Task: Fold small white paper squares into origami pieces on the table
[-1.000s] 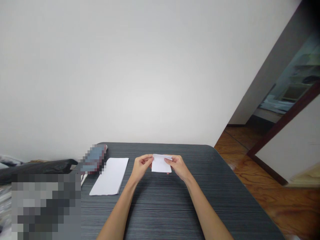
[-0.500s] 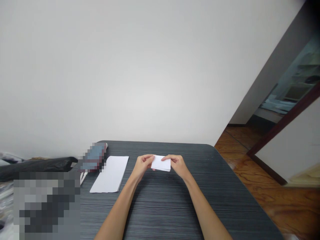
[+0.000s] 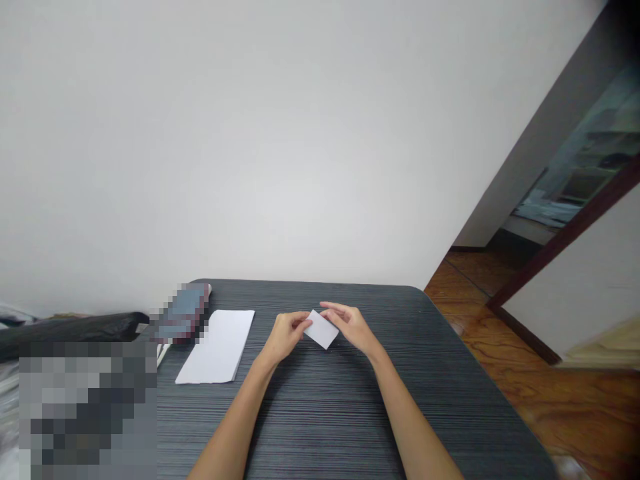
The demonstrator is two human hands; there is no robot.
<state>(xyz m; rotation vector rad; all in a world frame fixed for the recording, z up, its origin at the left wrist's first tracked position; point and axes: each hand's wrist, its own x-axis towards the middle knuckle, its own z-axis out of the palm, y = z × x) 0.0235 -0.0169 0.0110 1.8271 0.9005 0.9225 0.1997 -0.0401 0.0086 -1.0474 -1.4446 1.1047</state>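
A small folded white paper (image 3: 323,329) is held just above the dark striped table (image 3: 350,413), near its far middle. My left hand (image 3: 286,334) pinches the paper's left end with closed fingers. My right hand (image 3: 350,325) grips the paper's right side, thumb and fingers curled around it. The paper is tilted, its left corner higher than its right.
A stack of white sheets (image 3: 216,347) lies flat on the table to the left of my hands. A blurred-out object (image 3: 183,321) sits at the table's far left corner. A dark bag (image 3: 70,328) lies off the left edge. Wooden floor (image 3: 525,360) lies right of the table.
The paper has turned from lying level between my hands to a tilted, narrower shape. Both hands have stayed in the same place, fingers shifting on it.
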